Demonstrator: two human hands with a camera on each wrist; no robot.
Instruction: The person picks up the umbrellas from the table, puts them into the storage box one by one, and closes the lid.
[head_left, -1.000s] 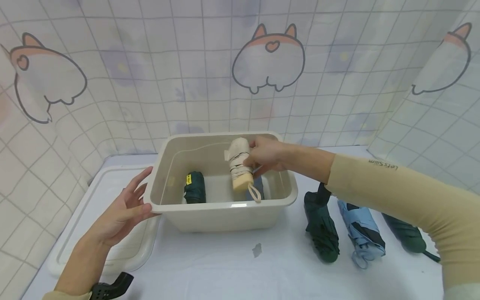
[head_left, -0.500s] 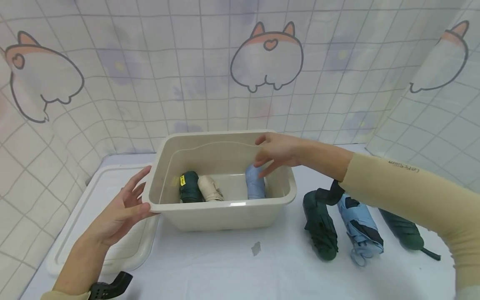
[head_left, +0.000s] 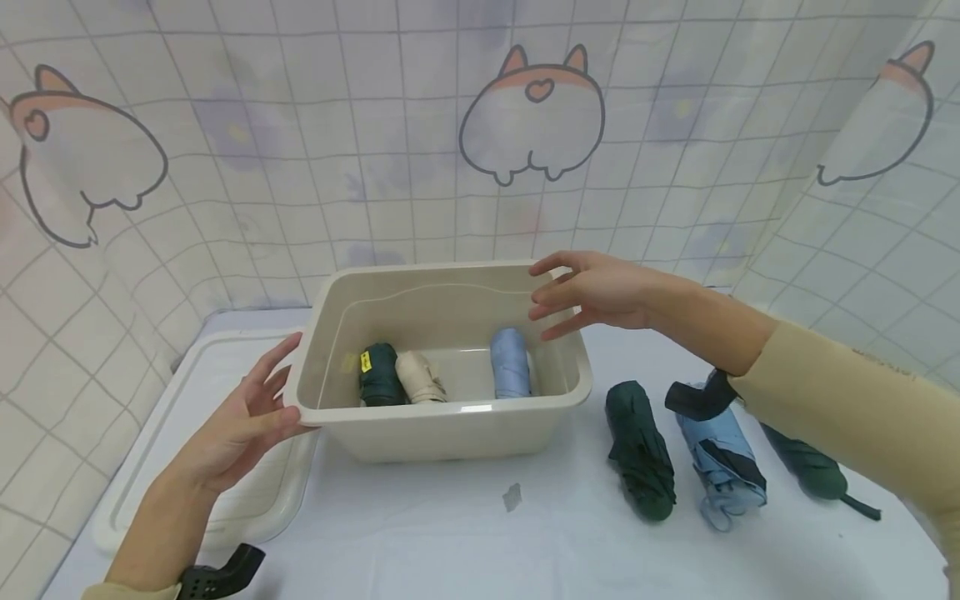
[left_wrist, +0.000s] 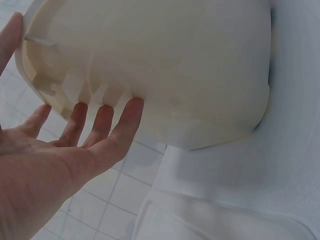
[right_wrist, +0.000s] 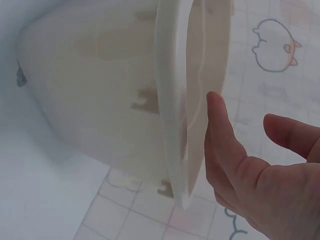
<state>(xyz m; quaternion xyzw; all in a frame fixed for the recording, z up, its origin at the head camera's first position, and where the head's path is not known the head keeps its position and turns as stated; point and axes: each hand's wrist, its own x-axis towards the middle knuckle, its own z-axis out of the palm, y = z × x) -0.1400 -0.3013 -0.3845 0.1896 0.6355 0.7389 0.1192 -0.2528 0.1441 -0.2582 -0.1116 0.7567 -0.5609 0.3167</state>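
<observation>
My left hand [head_left: 240, 425] rests against the left end of a cream plastic bin [head_left: 450, 433]. Its fairly straight fingers [left_wrist: 131, 112] touch the outer wall under the rim. Inside lie a dark green folded umbrella [head_left: 382, 379] with a yellow label and a beige folded umbrella [head_left: 420, 379], side by side at the left. A light blue folded umbrella [head_left: 510, 367] lies at the right, apart from them. Above the bin's right rim hovers my right hand [head_left: 600, 292], fingers spread and holding nothing; the right wrist view also shows it beside the rim [right_wrist: 172, 100].
Right of the bin, several folded umbrellas lie on the white table [head_left: 420, 533]: a dark green one [head_left: 641, 454], a blue and black one [head_left: 723, 467], and another dark green one [head_left: 810, 462] with a strap. A white lid [head_left: 247, 517] lies at the left.
My right hand has set the beige umbrella down beside the dark green one in the bin and let go. It has then moved right and up. The left hand stays at the bin.
</observation>
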